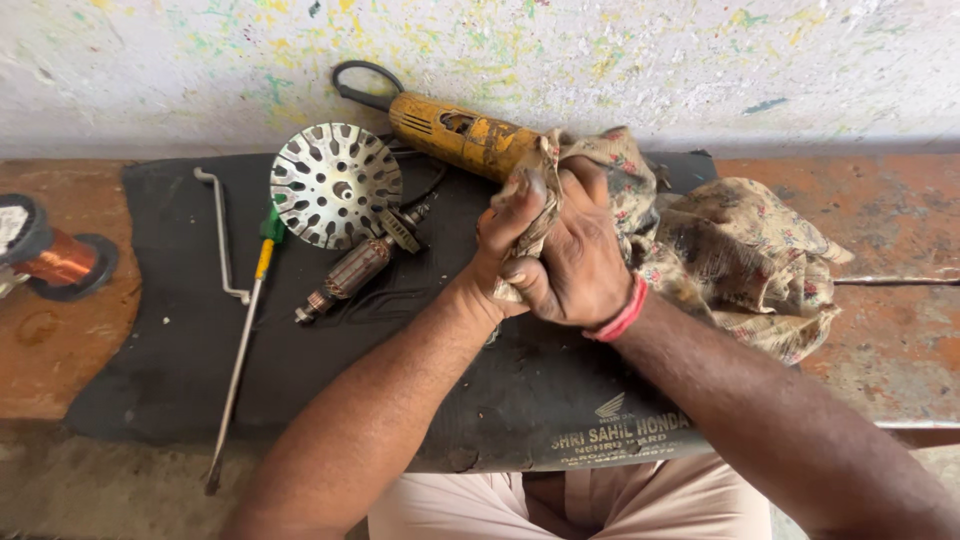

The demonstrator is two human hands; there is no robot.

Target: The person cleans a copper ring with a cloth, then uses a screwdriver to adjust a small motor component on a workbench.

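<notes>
Here, two hands wrap a cloth around a power tool on a worn workbench.

The reddish bench [890, 340], scuffed and stained, stands against a paint-flecked white wall [620, 60]; a black mat [170, 340] covers its middle. The left hand [510, 235] and right hand [585, 255] meet at the mat's centre, fingers curled tight and pressed together around a flowered cloth [740, 260], which trails off to the person's right. The cloth covers the near end of a yellow grinder [450, 130] lying aslant toward the wall. Left of it rest a slotted metal disc [335, 185], a motor armature [355, 272], a screwdriver [245, 335] and a bent rod [222, 235]. A spool of copper wire [55, 255] sits on bare bench at far left.
</notes>
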